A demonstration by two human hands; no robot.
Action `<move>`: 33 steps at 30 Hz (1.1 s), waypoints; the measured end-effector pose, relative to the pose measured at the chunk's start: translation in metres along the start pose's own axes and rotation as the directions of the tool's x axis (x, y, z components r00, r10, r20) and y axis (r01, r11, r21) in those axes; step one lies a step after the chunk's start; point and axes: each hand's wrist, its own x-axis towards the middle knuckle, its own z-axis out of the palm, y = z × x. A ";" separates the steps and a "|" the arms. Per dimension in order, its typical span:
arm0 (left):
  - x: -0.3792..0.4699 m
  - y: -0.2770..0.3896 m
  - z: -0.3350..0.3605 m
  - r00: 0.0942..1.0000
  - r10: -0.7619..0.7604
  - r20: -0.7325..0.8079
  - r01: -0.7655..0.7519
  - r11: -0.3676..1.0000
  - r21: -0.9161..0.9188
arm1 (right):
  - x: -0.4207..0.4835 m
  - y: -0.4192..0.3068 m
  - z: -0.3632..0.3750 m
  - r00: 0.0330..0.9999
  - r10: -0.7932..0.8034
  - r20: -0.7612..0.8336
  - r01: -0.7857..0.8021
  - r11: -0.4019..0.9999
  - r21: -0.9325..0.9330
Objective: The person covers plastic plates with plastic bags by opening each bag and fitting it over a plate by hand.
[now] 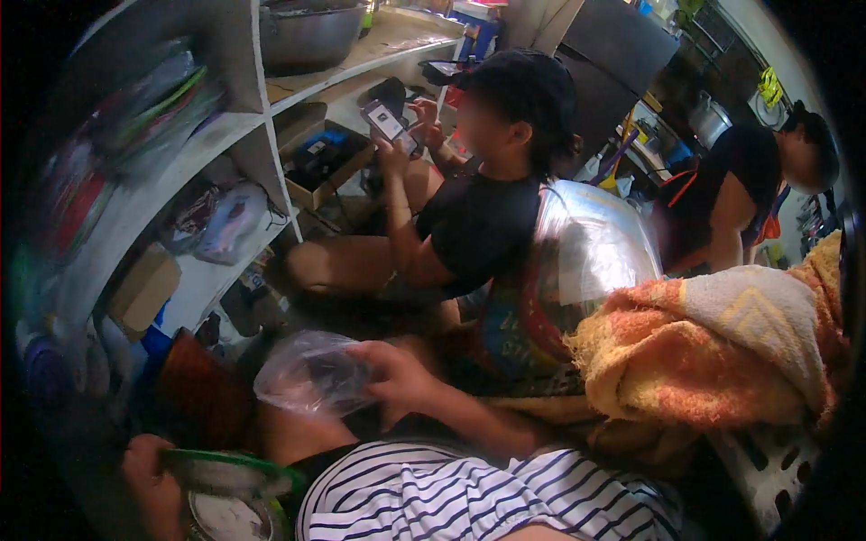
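Near the lower left corner, my left hand (152,480) grips a round, green-rimmed object (230,470), perhaps a lid or a strainer. Just below it is an open container with white contents (230,519), cut off by the bottom edge. My right hand (396,379) holds a clear plastic bag (314,372) by its right side, above my bare leg. What the bag contains is unclear. The right forearm reaches in from the right, past a striped garment.
A seated person (487,203) in a black cap holds a phone (385,125) ahead. Another person (731,189) bends at the right. White shelves (183,159) with packages and a cardboard box (145,287) stand left. An orange towel (703,345) lies beside a large plastic sack (595,243).
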 end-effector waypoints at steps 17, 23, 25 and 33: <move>0.069 0.084 0.186 0.938 -0.088 -0.336 -0.206 0.639 -0.741 | -0.009 -0.037 -0.042 0.971 0.208 0.119 -0.239 0.831 0.502; 0.077 0.104 0.190 0.891 0.319 -0.322 -0.445 0.749 -0.490 | -0.019 -0.011 -0.051 0.962 0.257 0.087 -0.258 0.770 0.584; 0.080 0.122 0.196 0.878 0.371 -0.301 -0.477 0.720 -0.504 | -0.020 -0.014 -0.049 0.996 0.078 -0.036 -0.066 0.962 0.265; 0.070 0.172 0.197 0.858 0.462 -0.224 -0.488 0.870 -0.077 | -0.015 -0.080 0.020 0.897 -0.400 0.188 0.439 0.754 -0.489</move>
